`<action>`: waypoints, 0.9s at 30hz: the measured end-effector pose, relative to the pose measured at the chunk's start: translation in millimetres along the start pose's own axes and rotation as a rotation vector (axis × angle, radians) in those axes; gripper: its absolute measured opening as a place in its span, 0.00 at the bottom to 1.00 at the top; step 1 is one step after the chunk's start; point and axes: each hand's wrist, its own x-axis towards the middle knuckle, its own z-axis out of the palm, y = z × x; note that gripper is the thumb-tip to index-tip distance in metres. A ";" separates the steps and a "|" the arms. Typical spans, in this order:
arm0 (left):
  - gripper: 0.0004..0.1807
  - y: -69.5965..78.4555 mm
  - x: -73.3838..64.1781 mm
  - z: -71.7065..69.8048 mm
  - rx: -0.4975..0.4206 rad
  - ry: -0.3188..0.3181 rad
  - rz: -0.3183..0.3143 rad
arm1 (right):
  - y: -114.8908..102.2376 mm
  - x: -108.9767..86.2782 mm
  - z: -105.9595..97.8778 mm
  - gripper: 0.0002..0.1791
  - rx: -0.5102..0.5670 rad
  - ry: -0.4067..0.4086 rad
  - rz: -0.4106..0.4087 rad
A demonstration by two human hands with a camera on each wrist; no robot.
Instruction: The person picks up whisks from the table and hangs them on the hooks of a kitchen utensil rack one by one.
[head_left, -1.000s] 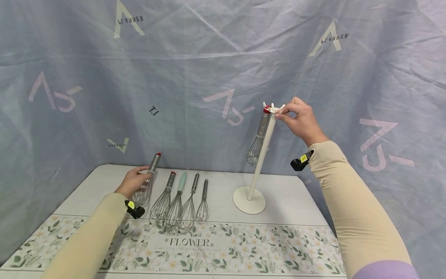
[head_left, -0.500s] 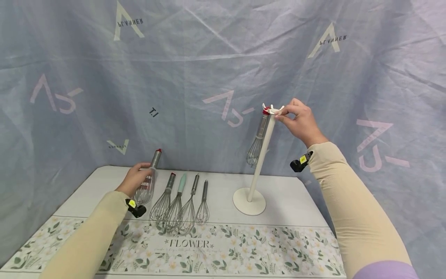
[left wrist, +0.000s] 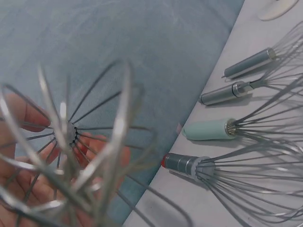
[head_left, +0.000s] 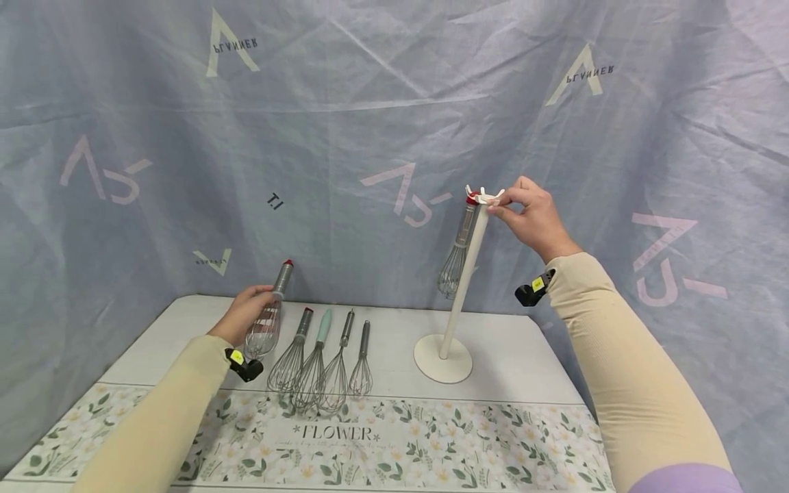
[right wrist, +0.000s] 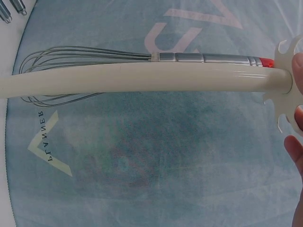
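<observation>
The whisk (head_left: pixel 266 322) in the left hand (head_left: pixel 242 320) has thin shiny metal wires and a brushed metal handle with a red cap. The stand (head_left: pixel 459 287) looks like smooth, glossy white plastic. One whisk on the table (head_left: pixel 511 356) has a matt mint handle (left wrist: pixel 208 130). The backdrop (head_left: pixel 345 123) is creased matt cloth.

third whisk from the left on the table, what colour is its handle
Mint green handle, unlike its steel neighbours; clearest in the left wrist view.
</observation>
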 end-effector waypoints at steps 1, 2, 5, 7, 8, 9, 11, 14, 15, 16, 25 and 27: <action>0.36 0.9 -0.2 -0.1 0.003 -0.007 0.005 | -0.3 0.0 0.0 0.05 0.001 -0.002 0.003; 0.35 1.8 -0.5 0.0 -0.005 -0.008 0.004 | -0.1 0.0 0.1 0.05 0.000 -0.004 0.005; 0.34 4.6 -1.4 0.2 -0.014 -0.020 0.008 | -0.2 0.2 0.1 0.05 0.007 -0.005 0.005; 0.34 7.2 -2.1 0.8 -0.019 -0.022 0.007 | 0.1 0.4 -0.1 0.05 0.017 -0.008 0.006; 0.34 8.4 -2.4 1.4 -0.022 -0.021 0.004 | 0.5 0.5 -0.4 0.05 0.023 -0.009 0.008; 0.34 9.8 -2.9 1.9 -0.018 -0.024 0.009 | 0.8 0.7 -0.7 0.05 0.030 -0.011 0.010; 0.34 12.6 -4.1 3.3 -0.006 -0.024 0.014 | 1.8 0.7 -1.2 0.05 0.046 -0.020 0.022; 0.34 15.9 -5.0 5.9 -0.004 -0.026 0.019 | 3.3 0.6 -2.2 0.06 0.069 -0.042 0.065; 0.34 16.7 -5.2 6.8 -0.002 -0.027 0.022 | 3.9 0.6 -2.4 0.06 0.075 -0.050 0.081; 0.34 17.3 -5.1 7.6 -0.007 -0.026 0.021 | 4.1 0.6 -2.7 0.07 0.083 -0.058 0.099; 0.34 24.0 -6.6 15.3 -0.040 -0.053 0.047 | 5.4 -0.2 -2.4 0.11 0.128 -0.073 0.198; 0.36 26.4 -6.1 17.0 -0.048 -0.056 0.058 | 5.0 0.4 -2.2 0.11 0.136 -0.068 0.188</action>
